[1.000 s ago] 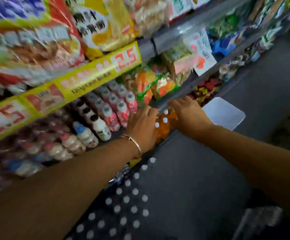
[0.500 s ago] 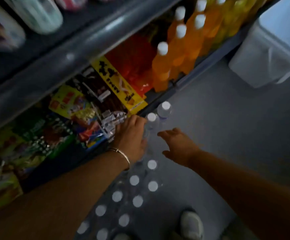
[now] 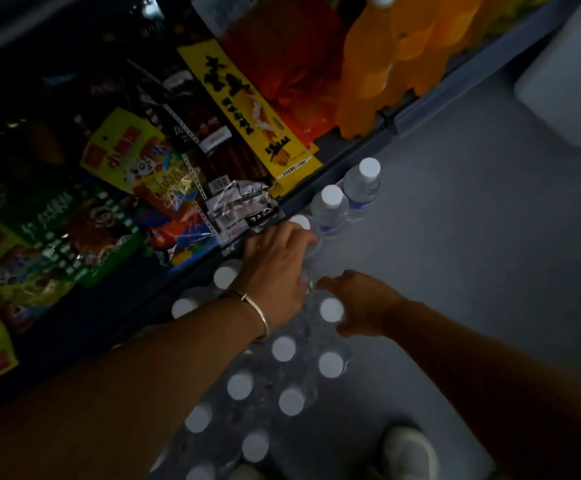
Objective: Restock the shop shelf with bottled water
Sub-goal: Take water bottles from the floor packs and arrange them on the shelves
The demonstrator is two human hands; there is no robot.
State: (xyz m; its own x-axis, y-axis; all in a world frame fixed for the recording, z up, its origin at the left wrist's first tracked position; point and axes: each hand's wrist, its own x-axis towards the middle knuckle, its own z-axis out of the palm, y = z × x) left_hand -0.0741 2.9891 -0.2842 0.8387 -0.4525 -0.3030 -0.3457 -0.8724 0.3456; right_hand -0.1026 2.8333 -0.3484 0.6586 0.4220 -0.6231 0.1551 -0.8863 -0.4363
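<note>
White-capped water bottles (image 3: 284, 348) stand packed on the grey floor (image 3: 455, 258) beside the bottom shelf (image 3: 337, 188). The left hand (image 3: 275, 268) curls its fingers over 1 bottle; the right hand (image 3: 362, 301) touches a neighbouring cap, fingers loosely bent. 2 bottles (image 3: 330, 209) stand just beyond.

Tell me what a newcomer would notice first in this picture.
Probably the two hands: the left hand and the right hand reach into the clear plastic water bottles with white caps standing on the grey floor. Next, the bright orange drink bottles glow on the shelf at top right.
</note>
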